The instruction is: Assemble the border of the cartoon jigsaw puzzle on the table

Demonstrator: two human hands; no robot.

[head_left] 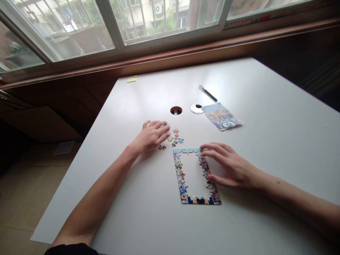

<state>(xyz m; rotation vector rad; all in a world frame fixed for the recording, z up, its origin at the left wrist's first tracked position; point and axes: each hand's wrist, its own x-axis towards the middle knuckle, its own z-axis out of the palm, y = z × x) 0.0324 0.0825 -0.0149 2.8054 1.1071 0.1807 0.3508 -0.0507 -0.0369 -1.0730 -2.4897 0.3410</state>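
While the left hand (150, 137) lay palm down on the white surface (265, 117), its fingers (162, 131) were loosely spread and resting over the near edge of a small scatter of loose puzzle pieces (175, 137) — whether any piece was pinched beneath them could not be told. Just below that scatter sat the puzzle frame (183, 180), a rectangular border of joined pieces with its middle open to the bare surface. The right hand (230, 165) rested flat against the frame's right side, fingers (212, 149) spread, the fingertips touching the upper right corner and the thumb pressing lower on the same edge. Farther back lay a printed puzzle packet (221, 116), touching a round metal cap (196, 108) beside an open cable hole (176, 110). A pen (208, 93) lay beyond these, and a yellow sticky note (132, 79) sat at the far edge near the window (111, 24).
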